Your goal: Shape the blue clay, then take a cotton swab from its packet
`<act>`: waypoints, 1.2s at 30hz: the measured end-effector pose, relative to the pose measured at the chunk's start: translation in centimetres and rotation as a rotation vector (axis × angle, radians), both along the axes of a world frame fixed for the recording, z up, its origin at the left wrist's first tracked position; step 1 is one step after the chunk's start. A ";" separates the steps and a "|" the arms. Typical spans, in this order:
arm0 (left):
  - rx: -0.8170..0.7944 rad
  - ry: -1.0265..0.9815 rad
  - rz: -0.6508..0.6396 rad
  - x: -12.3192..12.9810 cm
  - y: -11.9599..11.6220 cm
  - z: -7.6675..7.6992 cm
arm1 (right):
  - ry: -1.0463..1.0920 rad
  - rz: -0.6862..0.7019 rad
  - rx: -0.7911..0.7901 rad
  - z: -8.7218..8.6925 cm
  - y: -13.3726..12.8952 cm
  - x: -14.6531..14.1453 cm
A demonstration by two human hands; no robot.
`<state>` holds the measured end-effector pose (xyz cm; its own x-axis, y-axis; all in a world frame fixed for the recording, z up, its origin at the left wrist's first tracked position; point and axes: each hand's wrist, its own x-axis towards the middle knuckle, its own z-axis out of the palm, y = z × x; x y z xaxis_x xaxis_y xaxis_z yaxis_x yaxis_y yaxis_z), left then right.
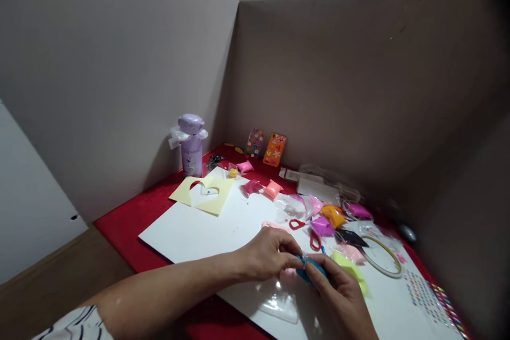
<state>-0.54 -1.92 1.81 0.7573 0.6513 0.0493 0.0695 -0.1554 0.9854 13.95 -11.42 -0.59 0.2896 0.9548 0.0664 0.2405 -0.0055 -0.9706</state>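
Observation:
My left hand (pixel 274 255) and my right hand (pixel 334 284) meet above the white board (pixel 187 239). Between them is a small blue packet (pixel 308 270); the fingers of both hands pinch it. Behind my left hand a pink item (pixel 271 224) is partly hidden. A clear plastic bag (pixel 279 303) lies just below my left hand. Red-handled scissors (pixel 297 224) rest beyond the hands, close to a purple packet (pixel 321 226). To the right of my right hand is a yellow-green packet (pixel 350 271).
A purple bottle (pixel 192 151) stands at the back left, near yellow paper with a heart cutout (pixel 219 204). Two decorated phone cases (pixel 274 150) lean by the wall. Colourful packets, a hoop (pixel 398 271) and gem stickers (pixel 426 297) lie to the right.

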 end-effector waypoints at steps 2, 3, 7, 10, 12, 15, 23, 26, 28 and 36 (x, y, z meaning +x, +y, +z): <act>-0.008 -0.013 0.007 0.0 0.0 0.0 | -0.012 0.017 0.005 -0.1 0.0 0.0; -0.038 -0.023 0.007 0.1 0.0 0.0 | -0.007 0.008 0.019 -0.1 0.0 0.0; -0.250 -0.023 -0.060 0.0 0.5 -0.1 | 0.036 -0.042 0.066 -0.2 -0.2 -0.4; -0.310 -0.023 -0.129 -0.2 0.9 -0.1 | 0.011 0.012 0.053 -0.4 -0.1 -0.1; -0.299 -0.008 -0.132 -0.2 0.9 -0.1 | -0.002 0.055 0.044 -0.6 0.0 0.2; -0.286 -0.023 -0.027 -0.2 0.7 0.4 | 0.003 0.056 0.040 -0.9 0.1 0.5; -0.439 -0.436 0.095 -0.9 2.9 1.4 | 0.001 -0.016 0.009 -1.6 0.2 1.0; -0.464 -0.410 0.067 -1.0 3.0 1.0 | 0.049 -0.014 -0.013 -1.6 0.1 0.9; -0.455 -0.370 0.031 -0.8 2.6 0.7 | 0.083 -0.045 -0.006 -1.3 0.1 0.6; 0.108 -0.251 0.008 -0.5 1.0 0.3 | 0.151 -0.099 0.039 -0.7 0.0 -0.1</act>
